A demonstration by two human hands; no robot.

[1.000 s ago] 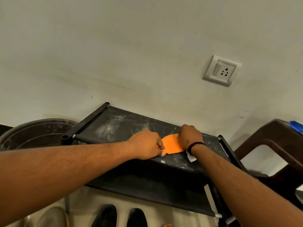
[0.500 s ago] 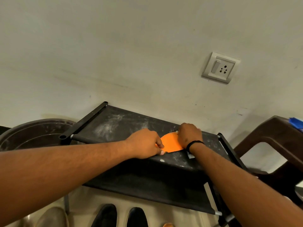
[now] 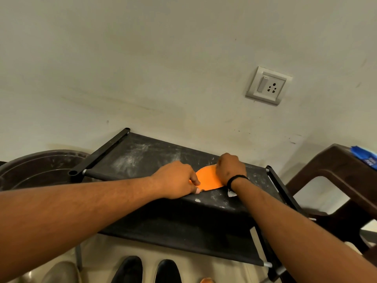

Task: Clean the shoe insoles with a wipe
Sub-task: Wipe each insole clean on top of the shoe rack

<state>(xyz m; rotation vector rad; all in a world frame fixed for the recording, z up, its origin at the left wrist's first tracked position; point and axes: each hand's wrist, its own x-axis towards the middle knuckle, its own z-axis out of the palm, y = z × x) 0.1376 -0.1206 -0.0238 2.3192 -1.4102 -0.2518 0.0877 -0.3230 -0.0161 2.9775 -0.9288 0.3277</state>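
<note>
Filling the upper part of the view, a pale wall (image 3: 142,68) carries a white switch-and-socket plate (image 3: 268,85) at the right. Below it stands a black shoe rack (image 3: 142,158), its dusty top fabric shelf streaked with white marks, with a dark round tub (image 3: 36,168) just beside its left end and a brown plastic stool (image 3: 338,172) at its right. Under the rack sit a pair of black shoes (image 3: 146,270). An orange insole (image 3: 208,178) lies flat on the top shelf, near the front edge, between the two hands. The left hand (image 3: 177,180) has its fingers curled down onto the insole's left end, thumb pressing the orange surface. The right hand (image 3: 229,168), a black band at its wrist, rests fist-like on the insole's right end; whether its fingers hold anything I cannot tell. A small white scrap (image 3: 231,193) shows under that wrist.
</note>
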